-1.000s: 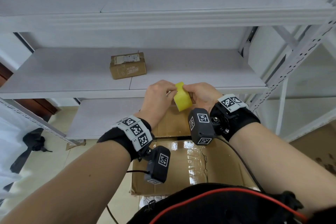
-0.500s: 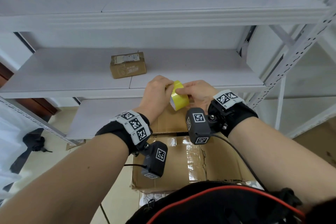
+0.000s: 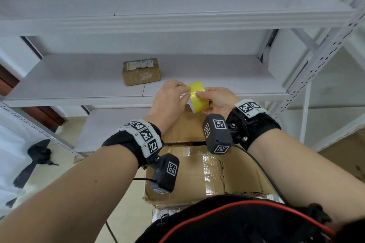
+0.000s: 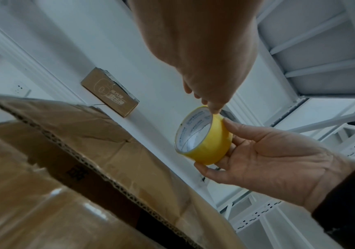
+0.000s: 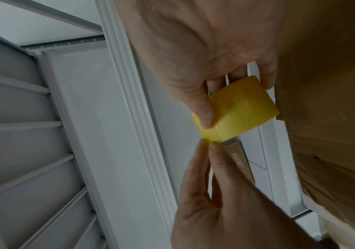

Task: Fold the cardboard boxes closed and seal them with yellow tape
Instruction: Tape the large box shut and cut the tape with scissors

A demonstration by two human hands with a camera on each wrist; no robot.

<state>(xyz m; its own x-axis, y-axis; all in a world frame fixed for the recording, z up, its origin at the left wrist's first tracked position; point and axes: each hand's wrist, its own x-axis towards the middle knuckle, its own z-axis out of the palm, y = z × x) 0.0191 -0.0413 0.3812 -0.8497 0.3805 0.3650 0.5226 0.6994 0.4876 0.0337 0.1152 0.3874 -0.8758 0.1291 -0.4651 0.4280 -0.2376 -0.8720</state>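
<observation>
A yellow tape roll [image 3: 198, 97] is held in the air in front of the shelf. My right hand [image 3: 207, 101] grips it, thumb on the outer face and fingers underneath. In the right wrist view my left hand [image 5: 211, 144] pinches the roll [image 5: 240, 109] at its near edge between thumb and forefinger. In the left wrist view the left fingertips [image 4: 213, 106] touch the roll's [image 4: 211, 141] top rim. Below my wrists stands a large cardboard box [image 3: 199, 175], glossy clear tape on its top and its far flap [image 3: 183, 130] raised.
A small closed cardboard box [image 3: 141, 72] with a label sits on the middle shelf [image 3: 79, 83] of a white metal rack. A perforated upright [image 3: 316, 65] runs at the right. A dark object [image 3: 37, 154] lies on the floor at the left.
Both hands have risen slightly with the roll. The roll has turned in my right hand, and my left fingers have shifted onto its upper edge.
</observation>
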